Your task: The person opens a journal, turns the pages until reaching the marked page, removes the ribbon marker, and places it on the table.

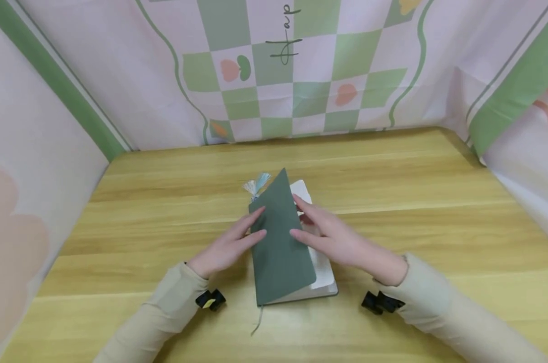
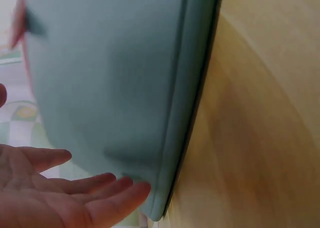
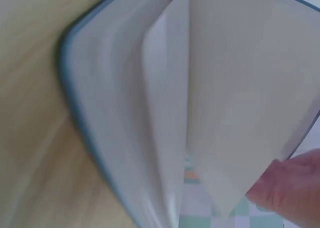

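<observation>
A dark green notebook lies on the table with its front cover raised at a slant. In the right wrist view, its pale pages and the cover's cream inner side show. At the cover's free edge, my right hand pinches it, the thumb on the outer face and the other fingers partly hidden behind. My left hand is at the spine side with its fingers extended, fingertips overlapping the cover. Seen from the left wrist, that hand's fingers lie relaxed beside the cover's lower part.
A tasselled bookmark pokes out past the far end of the notebook, and a thin ribbon trails from the near end. Wood-grain table surrounds it. Patterned cloth hangs behind and along both sides.
</observation>
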### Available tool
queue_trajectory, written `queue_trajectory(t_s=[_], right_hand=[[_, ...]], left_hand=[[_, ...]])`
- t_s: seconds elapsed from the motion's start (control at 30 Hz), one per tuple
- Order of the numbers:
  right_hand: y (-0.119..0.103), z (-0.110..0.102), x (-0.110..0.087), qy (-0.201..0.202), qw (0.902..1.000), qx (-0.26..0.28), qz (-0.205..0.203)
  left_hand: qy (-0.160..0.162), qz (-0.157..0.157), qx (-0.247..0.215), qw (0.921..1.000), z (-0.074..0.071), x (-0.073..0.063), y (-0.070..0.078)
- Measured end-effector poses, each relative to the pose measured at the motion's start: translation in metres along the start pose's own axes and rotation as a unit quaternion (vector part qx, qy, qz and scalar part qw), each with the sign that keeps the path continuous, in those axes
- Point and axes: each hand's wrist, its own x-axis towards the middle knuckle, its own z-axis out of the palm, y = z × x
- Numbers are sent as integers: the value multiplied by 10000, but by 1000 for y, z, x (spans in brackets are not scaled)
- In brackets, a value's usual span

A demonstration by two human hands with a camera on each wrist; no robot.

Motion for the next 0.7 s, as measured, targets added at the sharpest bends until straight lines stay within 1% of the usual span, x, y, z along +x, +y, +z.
queue_trajectory(t_s=[0.07, 0.13, 0.23, 0.3, 0.4, 0.5, 0.63, 0.7], right_hand=[[-4, 1, 3, -393, 9983, 436, -2], [-7, 2, 5, -784, 9944, 714, -25], [-9, 5, 9, -1190, 9895, 801, -173], [-10, 7, 12, -1446, 9859, 809, -227], [-11, 11, 18, -1853, 9805, 572, -312], [-12, 14, 23, -2232, 9739, 170, -374], [-12, 21, 29, -2524, 9655, -294, -565], [-13, 24, 31, -2663, 9610, -553, -505]], left_hand=[[-1, -32, -121, 9999, 0, -2, 1], [-13, -33, -259, 9997, -1, -5, 2], [-66, 47, -551, 9984, -2, -8, 4], [-117, 173, -770, 9968, -4, -8, 4], [-128, 373, -1102, 9931, -7, -9, 5], [-30, 527, -1355, 9894, -11, -11, 5], [106, 569, -1871, 9806, -19, -14, 2], [187, 507, -2150, 9751, -24, -18, 0]])
